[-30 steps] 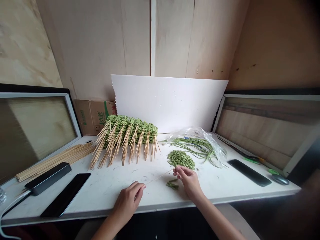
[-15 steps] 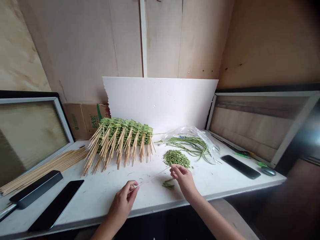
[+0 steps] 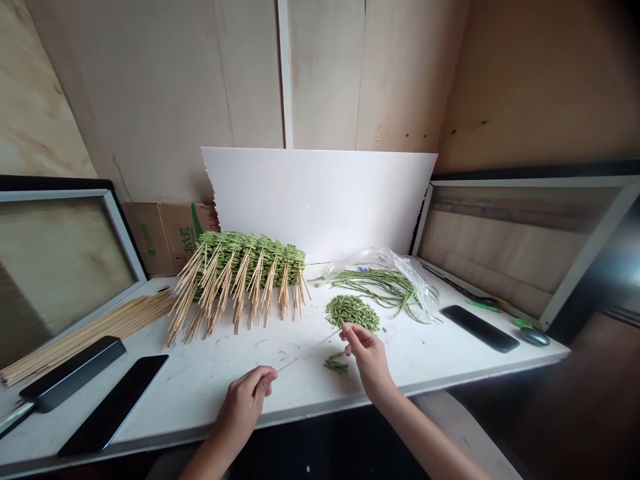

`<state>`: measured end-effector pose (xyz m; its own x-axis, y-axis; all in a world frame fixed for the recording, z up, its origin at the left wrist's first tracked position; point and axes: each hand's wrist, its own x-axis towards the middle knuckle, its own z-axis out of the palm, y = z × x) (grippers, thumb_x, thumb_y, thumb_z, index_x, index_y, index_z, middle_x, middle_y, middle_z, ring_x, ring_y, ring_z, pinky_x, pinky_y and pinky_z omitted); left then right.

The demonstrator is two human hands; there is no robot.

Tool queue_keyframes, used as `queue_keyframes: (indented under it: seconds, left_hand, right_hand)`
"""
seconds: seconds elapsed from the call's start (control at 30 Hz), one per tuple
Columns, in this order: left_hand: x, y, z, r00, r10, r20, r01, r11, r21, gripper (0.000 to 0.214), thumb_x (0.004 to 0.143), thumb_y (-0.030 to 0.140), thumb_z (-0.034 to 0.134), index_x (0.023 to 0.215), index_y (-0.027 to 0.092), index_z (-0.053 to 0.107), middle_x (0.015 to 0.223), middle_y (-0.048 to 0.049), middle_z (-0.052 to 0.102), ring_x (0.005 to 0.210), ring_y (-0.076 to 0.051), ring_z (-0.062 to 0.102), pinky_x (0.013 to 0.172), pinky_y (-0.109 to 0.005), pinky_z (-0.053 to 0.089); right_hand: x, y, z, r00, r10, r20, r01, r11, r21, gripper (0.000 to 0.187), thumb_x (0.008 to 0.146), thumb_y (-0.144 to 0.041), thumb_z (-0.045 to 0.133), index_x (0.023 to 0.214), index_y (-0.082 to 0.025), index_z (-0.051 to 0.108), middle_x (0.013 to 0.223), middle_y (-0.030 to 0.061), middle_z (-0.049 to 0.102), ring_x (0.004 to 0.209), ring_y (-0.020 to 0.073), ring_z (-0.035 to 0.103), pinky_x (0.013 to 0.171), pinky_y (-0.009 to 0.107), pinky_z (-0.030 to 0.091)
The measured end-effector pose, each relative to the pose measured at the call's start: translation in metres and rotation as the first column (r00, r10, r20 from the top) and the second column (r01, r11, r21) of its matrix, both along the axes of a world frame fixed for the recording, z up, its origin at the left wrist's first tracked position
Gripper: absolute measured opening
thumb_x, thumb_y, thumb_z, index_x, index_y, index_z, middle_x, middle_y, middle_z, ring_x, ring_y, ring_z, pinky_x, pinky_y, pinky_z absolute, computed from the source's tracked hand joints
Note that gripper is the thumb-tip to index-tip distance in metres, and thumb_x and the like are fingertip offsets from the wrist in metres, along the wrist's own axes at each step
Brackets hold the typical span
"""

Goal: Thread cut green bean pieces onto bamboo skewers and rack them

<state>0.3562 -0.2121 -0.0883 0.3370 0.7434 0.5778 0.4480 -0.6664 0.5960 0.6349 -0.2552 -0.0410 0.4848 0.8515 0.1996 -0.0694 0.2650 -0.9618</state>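
Note:
A thin pale bamboo skewer (image 3: 307,352) slants up from left to right between my two hands, above the table. My left hand (image 3: 247,397) is closed in a pinch on its lower left end. At the upper right end, my right hand (image 3: 365,350) has its thumb and index finger pinched on the tip; whether a bean piece is also in that pinch cannot be made out. A few cut green bean pieces (image 3: 335,364) lie on the table just left of my right wrist. Behind my right hand is a heap of cut bean pieces (image 3: 353,312).
Stacked bean skewers (image 3: 250,267) stand at the back left, sticks forward. Loose bamboo skewers (image 3: 100,330), a black box-shaped device (image 3: 75,373) and a black phone (image 3: 115,407) lie left. Long beans (image 3: 380,285) in a plastic bag, another phone (image 3: 480,329) and a mouse (image 3: 534,335) lie right.
My left hand has turned over slightly, and its fingers have closed more tightly round the skewer's end. My right hand stays almost in place. The view has shifted slightly.

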Motion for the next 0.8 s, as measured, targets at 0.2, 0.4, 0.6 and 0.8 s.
queue_keyframes:
  seconds: [0.2,0.4,0.6,0.8]
  left_hand:
    - [-0.003,0.004,-0.008,0.998,-0.038,-0.047,0.038,0.999,-0.003,0.035,0.105,0.035,0.043,0.086,0.019,0.067,0.058,0.0029,0.055,0.051,-0.012,0.055,0.057,-0.02,0.046]
    - [-0.005,0.006,-0.012,0.997,-0.067,-0.045,0.065,0.997,-0.03,0.034,0.105,0.034,0.041,0.089,0.018,0.067,0.057,0.0034,0.054,0.05,-0.012,0.054,0.056,-0.02,0.044]
    - [-0.003,0.005,-0.008,0.997,-0.071,-0.004,0.07,0.995,-0.077,0.033,0.104,0.035,0.043,0.088,0.019,0.066,0.057,0.0034,0.054,0.05,-0.012,0.053,0.056,-0.02,0.044]
    - [-0.001,0.005,-0.005,0.993,-0.114,-0.012,0.111,0.986,-0.122,0.035,0.105,0.033,0.038,0.084,0.019,0.062,0.055,0.0046,0.049,0.049,-0.012,0.049,0.054,-0.021,0.04]
  right_hand:
    - [-0.004,-0.001,-0.002,1.0,-0.004,0.017,0.004,1.0,0.019,0.041,0.08,-0.056,0.077,0.093,-0.017,0.077,0.09,0.0093,0.07,0.065,0.0173,0.055,0.061,0.031,0.045]
    - [-0.017,-0.006,-0.006,0.995,0.061,0.073,-0.062,0.998,0.017,0.039,0.083,-0.057,0.074,0.088,-0.018,0.076,0.087,0.007,0.069,0.061,0.0149,0.052,0.06,0.029,0.046]
    - [-0.029,-0.01,-0.002,0.991,0.094,0.092,-0.096,0.995,0.02,0.042,0.082,-0.061,0.074,0.084,-0.018,0.072,0.084,0.006,0.066,0.062,0.0153,0.054,0.055,0.028,0.046]
    - [-0.029,-0.011,0.0,0.989,0.111,0.1,-0.116,0.992,0.046,0.035,0.084,-0.054,0.075,0.081,-0.019,0.07,0.089,0.0042,0.064,0.062,0.0132,0.05,0.057,0.028,0.044]
